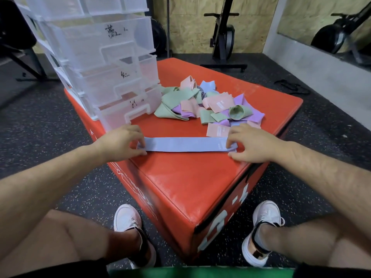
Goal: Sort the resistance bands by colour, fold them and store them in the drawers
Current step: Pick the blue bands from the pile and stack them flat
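- A pale blue resistance band (pixel 186 144) lies flat and straight across the near part of the red box (pixel 190 177). It is a long, smooth fabric strip with a small light label near its right end.
- The left hand (pixel 118 142) pinches the band's left end, with the fingers curled over the top and the thumb at the near edge. The wrist sits low over the box.
- The right hand (pixel 253 144) pinches the right end the same way, fingertips on the strip and thumb tucked at the near edge. Both forearms reach in from either side.
- Just beyond the band sits a loose pile of bands (pixel 208 103) in green, pink, purple and blue, crumpled and overlapping. One pink band lies just beside the right hand.
- To the left of the pile, on the far left corner of the box, stands a translucent white plastic drawer unit (pixel 96 57). It has stacked drawers with moulded handles and dark handwritten marks on their fronts.
- The bottom drawer (pixel 128 113) juts out furthest, close to the left hand. Only the red of the box shows through its cloudy walls (I cannot tell any contents in the drawers).
- The box is padded, glossy and square-edged, with white lettering on its sides, and it rests on a dark speckled rubber floor (pixel 40 121).
- White shoes (pixel 126 217) stand on either side of the box's near corner.
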Available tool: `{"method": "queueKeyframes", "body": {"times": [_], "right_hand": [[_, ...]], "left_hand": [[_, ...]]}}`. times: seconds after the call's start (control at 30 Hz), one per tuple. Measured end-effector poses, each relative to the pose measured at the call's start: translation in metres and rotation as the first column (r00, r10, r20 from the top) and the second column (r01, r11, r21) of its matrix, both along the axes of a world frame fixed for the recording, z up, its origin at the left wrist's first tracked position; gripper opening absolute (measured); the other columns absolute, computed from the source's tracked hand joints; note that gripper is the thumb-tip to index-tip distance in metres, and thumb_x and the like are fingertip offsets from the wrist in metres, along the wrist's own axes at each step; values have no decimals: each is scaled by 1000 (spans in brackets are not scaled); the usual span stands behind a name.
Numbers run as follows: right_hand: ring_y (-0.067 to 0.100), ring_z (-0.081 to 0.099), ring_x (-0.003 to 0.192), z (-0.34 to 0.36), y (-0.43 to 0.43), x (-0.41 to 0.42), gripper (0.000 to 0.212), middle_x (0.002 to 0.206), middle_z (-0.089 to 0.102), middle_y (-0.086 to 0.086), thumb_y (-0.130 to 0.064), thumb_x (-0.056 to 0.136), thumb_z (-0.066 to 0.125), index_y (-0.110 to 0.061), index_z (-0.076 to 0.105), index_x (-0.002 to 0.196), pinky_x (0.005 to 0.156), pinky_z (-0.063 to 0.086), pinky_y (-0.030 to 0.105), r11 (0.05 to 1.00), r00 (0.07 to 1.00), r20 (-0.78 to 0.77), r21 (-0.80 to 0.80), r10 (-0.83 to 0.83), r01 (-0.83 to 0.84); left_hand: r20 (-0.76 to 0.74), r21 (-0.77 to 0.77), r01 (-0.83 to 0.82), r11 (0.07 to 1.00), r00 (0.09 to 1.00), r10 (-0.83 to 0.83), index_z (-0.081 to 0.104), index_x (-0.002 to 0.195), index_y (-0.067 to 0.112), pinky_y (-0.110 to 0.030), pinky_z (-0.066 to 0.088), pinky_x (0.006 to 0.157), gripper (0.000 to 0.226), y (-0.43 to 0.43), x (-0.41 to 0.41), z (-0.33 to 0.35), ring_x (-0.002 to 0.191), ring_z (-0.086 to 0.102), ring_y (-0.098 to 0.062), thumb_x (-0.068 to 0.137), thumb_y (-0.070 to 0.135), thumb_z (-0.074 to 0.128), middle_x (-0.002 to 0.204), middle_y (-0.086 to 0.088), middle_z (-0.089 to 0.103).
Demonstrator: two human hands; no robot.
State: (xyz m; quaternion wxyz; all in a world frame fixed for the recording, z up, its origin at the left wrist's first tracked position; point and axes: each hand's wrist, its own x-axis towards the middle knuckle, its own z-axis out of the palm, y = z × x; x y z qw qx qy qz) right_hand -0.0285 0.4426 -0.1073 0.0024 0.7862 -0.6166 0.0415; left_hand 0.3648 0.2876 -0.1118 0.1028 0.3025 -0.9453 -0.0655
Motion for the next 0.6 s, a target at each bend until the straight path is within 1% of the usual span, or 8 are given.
{"method": "queueKeyframes", "body": {"times": [0.07,0.13,0.17,0.2,0.27,0.37,0.5,0.6], "right_hand": [[15,46,104,2,-1,-1,21,105,53,-12,-42,78,72,-31,67,95,96,42,36,1000,998,55,2,-14,14],[13,47,112,5,-4,-1,29,114,55,-13,-44,79,73,-34,65,104,102,39,36,999,998,60,44,-20,18],[11,47,116,6,-6,-2,34,119,56,-14,-46,80,73,-34,63,110,104,37,34,996,998,50,82,-29,25],[10,47,119,7,-7,-2,38,124,56,-15,-47,81,72,-35,61,115,104,37,32,992,998,38,123,-44,39],[9,48,123,6,-10,-4,43,130,56,-16,-48,83,72,-34,59,122,105,38,30,983,997,34,175,-71,64],[10,50,123,4,-15,-7,43,132,56,-13,-46,84,72,-33,59,123,104,40,30,982,995,60,176,-84,72],[13,52,120,2,-18,-9,43,129,57,-11,-48,83,73,-35,58,121,105,41,33,973,990,65,203,-126,110],[13,52,118,0,-19,-10,49,128,55,-11,-55,79,74,-38,57,121,105,42,33,966,983,87,215,-164,142]], "left_hand": [[-10,-6,-32,999,999,32,61,78,34,-36,49,86,28,-1,-1,1,89,55,-14,70,50,81,93,13,53],[32,18,-63,998,998,63,59,89,35,-36,47,92,41,-4,-5,-1,101,56,-17,64,66,69,108,9,56],[65,44,-67,997,996,64,61,97,33,-35,45,96,50,-6,-8,-2,108,55,-16,63,69,66,115,8,57],[87,85,-72,994,994,65,61,107,31,-34,43,100,57,-8,-9,-4,113,54,-14,64,67,69,120,8,58],[94,160,-88,983,993,73,60,120,30,-28,40,101,57,-12,-12,-6,115,53,-10,71,53,80,124,10,60],[84,186,-88,979,994,74,62,122,27,-21,38,96,48,-18,-12,-9,110,53,-9,79,36,81,120,8,61],[82,187,-97,978,993,82,63,120,25,-27,40,98,44,-21,-13,-11,110,55,-14,80,33,80,116,6,61],[68,199,-86,976,995,74,61,124,28,-22,38,97,49,-21,-14,-12,113,54,-10,80,38,80,120,10,60]]}}
